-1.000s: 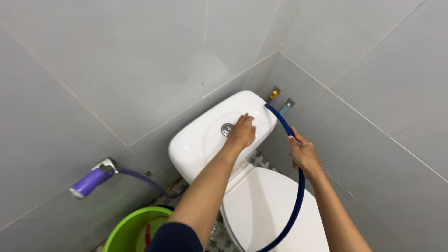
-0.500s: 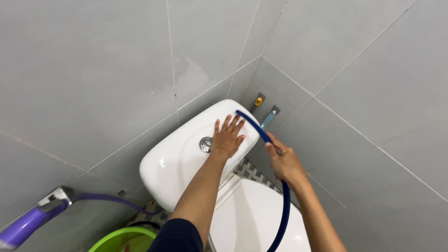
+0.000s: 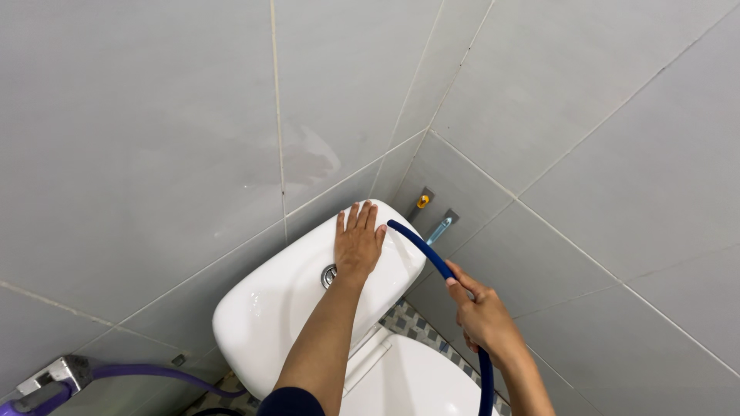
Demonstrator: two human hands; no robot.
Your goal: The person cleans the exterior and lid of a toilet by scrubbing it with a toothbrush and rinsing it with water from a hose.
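Observation:
My left hand (image 3: 357, 243) lies flat, fingers spread, on the far end of the white toilet tank lid (image 3: 277, 308), just beyond the round metal flush button (image 3: 329, 275). My right hand (image 3: 482, 316) grips a dark blue hose (image 3: 422, 248). The hose's free end points over the tank's right edge, close to my left fingertips. Below my fist the hose runs down out of view. The closed white toilet seat lid (image 3: 408, 385) shows below the tank.
Grey tiled walls meet in a corner behind the tank. Two small wall fittings, one yellow (image 3: 422, 201) and one light blue (image 3: 440, 229), sit on the right wall. A purple bidet sprayer (image 3: 31, 399) with its hose (image 3: 146, 373) hangs at lower left.
My left hand slid from beside the flush button toward the tank's far end and spread flat. My right hand kept hold of the blue hose. The view tilted up, dropping the green bucket out of sight.

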